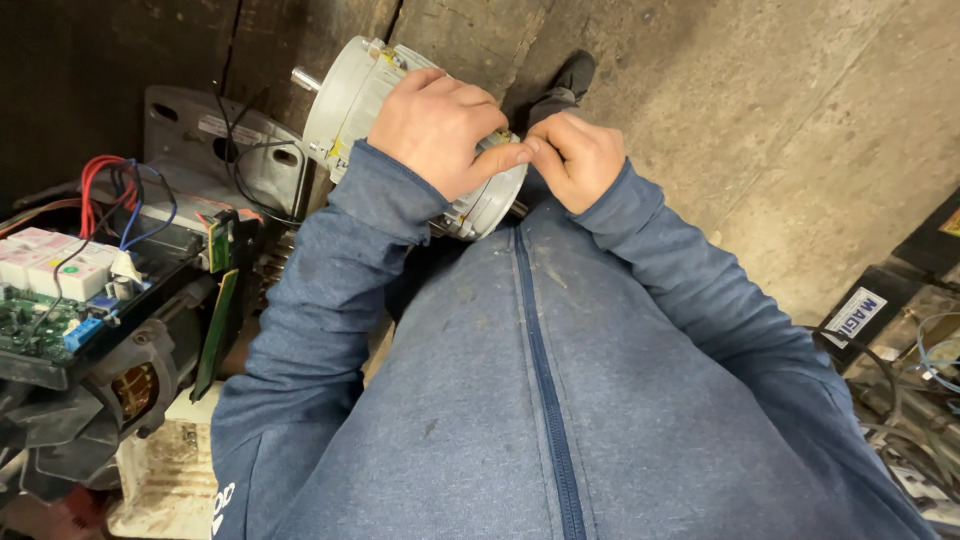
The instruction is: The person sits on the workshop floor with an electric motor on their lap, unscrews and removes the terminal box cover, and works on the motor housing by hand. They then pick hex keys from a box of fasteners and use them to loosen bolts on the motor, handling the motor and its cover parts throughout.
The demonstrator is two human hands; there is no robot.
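Note:
A grey electric motor (345, 95) with a short steel shaft at its far end lies against my lap, tilted away from me. My left hand (440, 125) is clasped over the top of its housing. My right hand (575, 160) is closed at the motor's near end, fingertips pinched together against the left thumb; what they pinch is too small to make out. Blue sleeves and a zipped blue jacket (540, 380) cover most of the lower view and hide the motor's underside.
On the left stands an opened machine with a green circuit board (35, 325), white relays, red and blue wires (115, 190) and a copper-wound motor (135, 385). A grey metal bracket (215, 135) lies behind it. Concrete floor (800, 130) stretches right; cables and a dark box (900, 330) sit at the right edge.

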